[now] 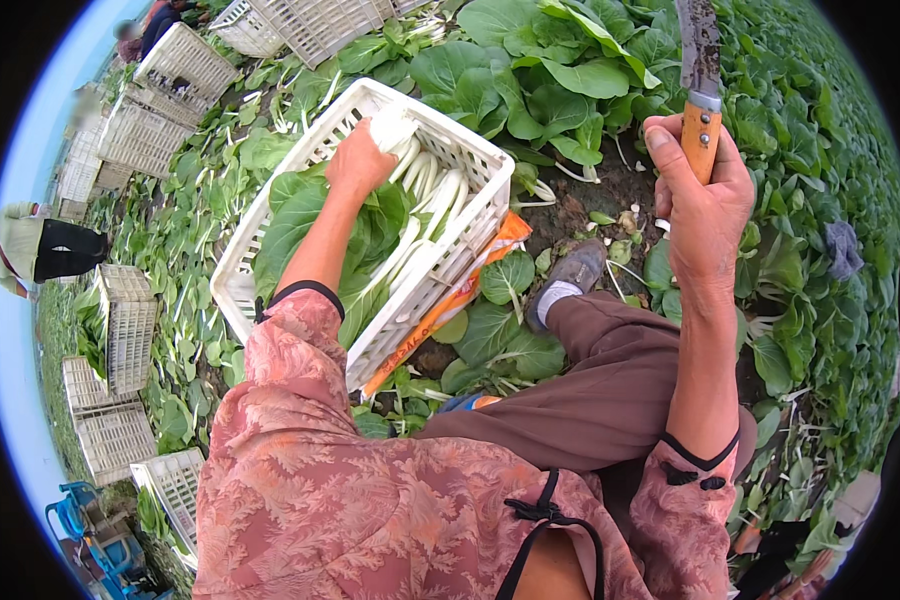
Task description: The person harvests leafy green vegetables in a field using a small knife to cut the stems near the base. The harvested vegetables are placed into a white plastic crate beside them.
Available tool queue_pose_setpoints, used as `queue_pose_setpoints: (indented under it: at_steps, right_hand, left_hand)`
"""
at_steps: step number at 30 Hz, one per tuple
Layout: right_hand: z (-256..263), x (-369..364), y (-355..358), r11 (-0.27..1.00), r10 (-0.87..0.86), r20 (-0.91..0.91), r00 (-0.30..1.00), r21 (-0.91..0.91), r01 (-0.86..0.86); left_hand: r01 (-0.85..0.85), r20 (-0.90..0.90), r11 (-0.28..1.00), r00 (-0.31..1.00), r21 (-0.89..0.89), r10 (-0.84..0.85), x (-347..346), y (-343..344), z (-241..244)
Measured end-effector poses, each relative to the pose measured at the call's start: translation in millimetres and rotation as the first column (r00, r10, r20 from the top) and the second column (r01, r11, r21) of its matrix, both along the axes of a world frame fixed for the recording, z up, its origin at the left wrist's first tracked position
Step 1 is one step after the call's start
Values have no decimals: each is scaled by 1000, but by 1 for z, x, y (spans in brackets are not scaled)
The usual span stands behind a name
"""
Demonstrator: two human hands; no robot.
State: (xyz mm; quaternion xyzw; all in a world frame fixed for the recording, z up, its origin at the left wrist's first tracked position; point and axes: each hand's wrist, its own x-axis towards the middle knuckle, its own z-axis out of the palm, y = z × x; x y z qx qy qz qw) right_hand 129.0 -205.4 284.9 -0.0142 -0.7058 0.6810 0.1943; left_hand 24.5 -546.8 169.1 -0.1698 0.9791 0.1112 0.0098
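My left hand (pixel 358 165) reaches into a white plastic crate (pixel 229 281) and grips a bok choy head (pixel 392 127) by its white base. Its green leaves (pixel 292 217) spread under my wrist, and the fingertips are partly hidden. Several more bok choy with long white stalks (pixel 439 191) lie side by side along the crate's right half. On the right, my right hand (pixel 701 199) holds a knife by its wooden handle (pixel 700 135), raised beside the crop rows. The rust-stained blade (pixel 699 49) points away from me.
An orange printed bag (pixel 450 296) lies against the crate's near side. My shoe (pixel 579 266) rests on soil among loose leaves. Growing bok choy (pixel 802 127) fills the right side. More crates (pixel 146 139) line the left, near a standing person (pixel 45 244) and a blue machine (pixel 109 544).
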Motion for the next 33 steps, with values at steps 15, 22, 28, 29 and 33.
queue_pose_setpoints:
  at_steps: [15,22,28,29,33]
  right_hand:
    - [5,6,12,997,-44,7,999,60,43]
    - [-17,-8,11,979,-38,-10,999,200,40]
    - [-31,-19,15,975,-56,30,998,215,48]
    - [-29,-20,13,976,-57,37,998,210,48]
    - [-14,-24,1,994,-16,30,999,105,13]
  left_hand:
    - [-73,-110,970,993,-233,48,3,63,-143]
    - [187,173,976,964,109,-204,13,68,-101]
    - [512,543,858,732,-38,-412,-18,44,-50]
    - [498,482,867,763,-12,-431,-10,31,-59]
    - [520,317,811,843,-269,-435,39,19,-105]
